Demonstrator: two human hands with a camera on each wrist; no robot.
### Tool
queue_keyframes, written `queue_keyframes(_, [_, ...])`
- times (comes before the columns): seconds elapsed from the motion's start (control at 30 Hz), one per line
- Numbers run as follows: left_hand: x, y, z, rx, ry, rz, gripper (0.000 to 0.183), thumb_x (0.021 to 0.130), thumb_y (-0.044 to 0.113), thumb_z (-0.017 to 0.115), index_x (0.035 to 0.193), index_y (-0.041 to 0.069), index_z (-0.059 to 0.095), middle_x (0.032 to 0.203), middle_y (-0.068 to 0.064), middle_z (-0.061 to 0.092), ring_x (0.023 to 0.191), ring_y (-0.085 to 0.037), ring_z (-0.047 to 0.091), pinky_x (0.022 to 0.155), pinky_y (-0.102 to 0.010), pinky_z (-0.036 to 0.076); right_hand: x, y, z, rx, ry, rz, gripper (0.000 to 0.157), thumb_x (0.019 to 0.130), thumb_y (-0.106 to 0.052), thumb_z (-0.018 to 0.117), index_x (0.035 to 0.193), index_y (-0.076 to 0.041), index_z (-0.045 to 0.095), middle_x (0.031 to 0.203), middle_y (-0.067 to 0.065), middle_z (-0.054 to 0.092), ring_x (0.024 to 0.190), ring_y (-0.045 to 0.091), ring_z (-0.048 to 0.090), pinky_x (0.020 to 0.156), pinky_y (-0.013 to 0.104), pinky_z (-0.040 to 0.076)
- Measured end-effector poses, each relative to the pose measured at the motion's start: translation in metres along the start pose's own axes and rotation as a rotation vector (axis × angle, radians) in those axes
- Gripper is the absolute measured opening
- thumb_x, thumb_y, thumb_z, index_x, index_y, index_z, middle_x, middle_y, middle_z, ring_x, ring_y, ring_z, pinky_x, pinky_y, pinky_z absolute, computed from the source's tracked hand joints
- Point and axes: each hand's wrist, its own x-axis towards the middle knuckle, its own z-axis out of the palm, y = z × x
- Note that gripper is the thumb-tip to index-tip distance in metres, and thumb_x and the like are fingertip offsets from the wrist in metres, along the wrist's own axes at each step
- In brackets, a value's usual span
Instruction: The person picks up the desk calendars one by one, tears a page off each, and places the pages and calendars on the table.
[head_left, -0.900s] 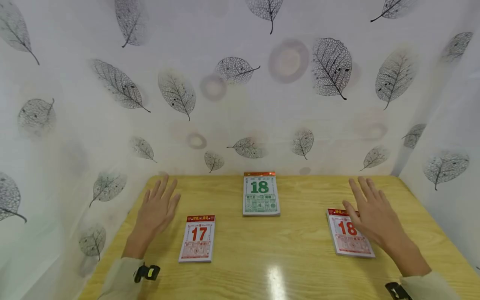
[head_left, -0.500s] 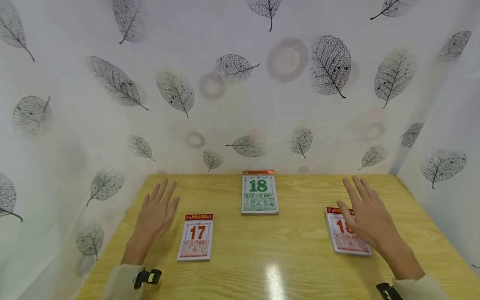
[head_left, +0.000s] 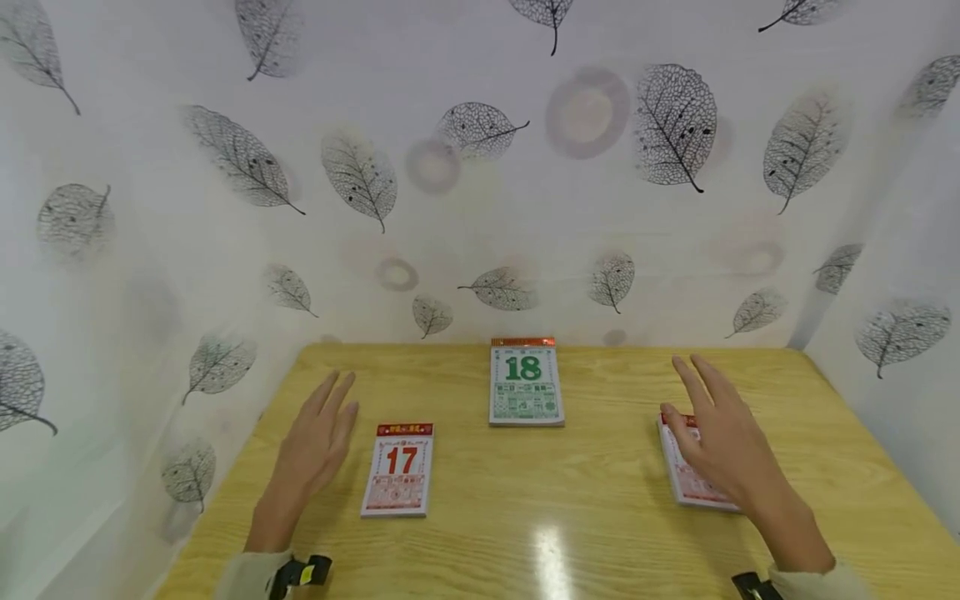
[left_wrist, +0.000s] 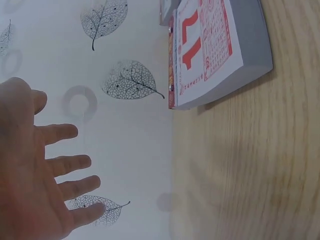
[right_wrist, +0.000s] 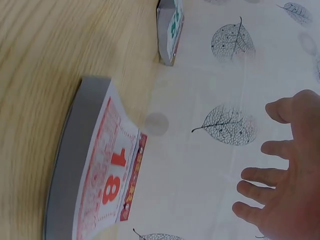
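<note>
Three thick tear-off calendars lie on the wooden table. The left calendar [head_left: 399, 471] shows a red 17 under a red header. At the back middle is the calendar with a green 18 [head_left: 527, 385]. A third calendar [right_wrist: 107, 175], with a red 18, lies at the right and is partly covered by my right hand in the head view. My left hand [head_left: 311, 442] hovers just left of the 17 calendar, fingers extended and holding nothing. Over the red 18 calendar, my right hand [head_left: 723, 442] hangs in the air with its fingers extended, likewise holding nothing.
The pale yellow wood table [head_left: 480, 542] reaches back to a white leaf-print curtain [head_left: 480, 208], which also closes off both sides. Black wrist straps sit at both cuffs. A bright light reflection shows on the table's front middle.
My right hand has shifted a little left, covering more of the red 18 calendar in the head view. My left hand has turned slightly and lowered. The calendars stay in place.
</note>
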Motion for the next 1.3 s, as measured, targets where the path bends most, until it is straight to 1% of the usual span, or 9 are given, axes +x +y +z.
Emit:
queue_keyframes(0.07, [-0.004,0.000,-0.001,-0.025,0.000,-0.016,0.053,0.112,0.032,0.037,0.158,0.006,0.038,0.163,-0.023,0.029,0.145,-0.049,0.031,0.111,-0.071,0.031,0.000,-0.006,0.002,0.025,0.009,-0.006,0.070,0.102,-0.024,0.063,0.162,-0.008,0.030,0.157,0.030,0.034,0.139,0.054,0.034,0.099,0.076,0.035])
queue_keyframes(0.23, [-0.011,0.002,-0.001,-0.080,-0.015,-0.040,0.052,0.113,0.032,0.037,0.159,0.007,0.037,0.162,-0.024,0.032,0.144,-0.050,0.031,0.110,-0.073,0.030,-0.002,-0.020,0.009,0.070,0.030,-0.002,0.067,0.102,-0.023,0.063,0.161,-0.008,0.032,0.156,0.029,0.036,0.137,0.055,0.036,0.100,0.075,0.036])
queue_keyframes(0.3, [-0.014,0.002,-0.001,-0.097,-0.013,-0.045,0.052,0.113,0.031,0.037,0.158,0.006,0.038,0.160,-0.025,0.033,0.143,-0.051,0.032,0.110,-0.073,0.030,-0.002,-0.025,0.013,0.084,0.030,0.007,0.067,0.103,-0.024,0.062,0.161,-0.010,0.032,0.156,0.028,0.036,0.138,0.054,0.035,0.100,0.075,0.036])
queue_keyframes(0.53, [-0.019,0.009,0.000,-0.187,0.018,-0.042,0.050,0.113,0.028,0.037,0.157,0.005,0.039,0.158,-0.027,0.035,0.143,-0.051,0.033,0.110,-0.074,0.029,-0.002,-0.041,0.022,0.162,0.010,0.056,0.066,0.105,-0.028,0.060,0.162,-0.012,0.031,0.159,0.025,0.034,0.141,0.052,0.033,0.097,0.075,0.038])
queue_keyframes(0.63, [-0.020,0.011,0.002,-0.220,0.034,-0.037,0.049,0.113,0.026,0.038,0.156,0.004,0.040,0.157,-0.027,0.037,0.143,-0.050,0.034,0.110,-0.073,0.029,-0.003,-0.049,0.026,0.191,0.001,0.073,0.066,0.105,-0.029,0.058,0.163,-0.016,0.028,0.160,0.022,0.033,0.142,0.050,0.033,0.098,0.075,0.039])
queue_keyframes(0.73, [-0.023,0.011,0.003,-0.241,0.055,-0.042,0.048,0.112,0.024,0.040,0.155,0.003,0.041,0.156,-0.026,0.039,0.142,-0.048,0.035,0.110,-0.072,0.031,-0.003,-0.057,0.031,0.210,0.003,0.072,0.067,0.105,-0.030,0.059,0.163,-0.018,0.028,0.160,0.020,0.034,0.142,0.047,0.034,0.100,0.074,0.040])
queue_keyframes(0.83, [-0.025,0.012,0.004,-0.269,0.072,-0.053,0.047,0.112,0.023,0.041,0.154,0.004,0.042,0.154,-0.024,0.042,0.139,-0.047,0.040,0.107,-0.071,0.035,-0.002,-0.064,0.036,0.233,0.010,0.066,0.066,0.105,-0.029,0.060,0.162,-0.017,0.030,0.159,0.018,0.036,0.143,0.045,0.035,0.102,0.072,0.040])
queue_keyframes(1.07, [-0.032,0.014,0.007,-0.334,0.088,-0.069,0.045,0.112,0.020,0.041,0.154,0.005,0.043,0.151,-0.025,0.046,0.127,-0.048,0.050,0.093,-0.069,0.050,0.000,-0.077,0.052,0.306,0.012,0.043,0.063,0.105,-0.027,0.060,0.160,-0.014,0.034,0.157,0.015,0.039,0.142,0.041,0.038,0.105,0.069,0.041])
queue_keyframes(1.3, [-0.038,0.015,0.010,-0.358,0.082,-0.087,0.042,0.112,0.018,0.043,0.151,0.003,0.047,0.147,-0.025,0.050,0.125,-0.049,0.053,0.091,-0.068,0.052,-0.001,-0.090,0.069,0.333,-0.017,0.020,0.062,0.104,-0.025,0.062,0.158,-0.009,0.036,0.156,0.016,0.040,0.143,0.039,0.039,0.111,0.064,0.039])
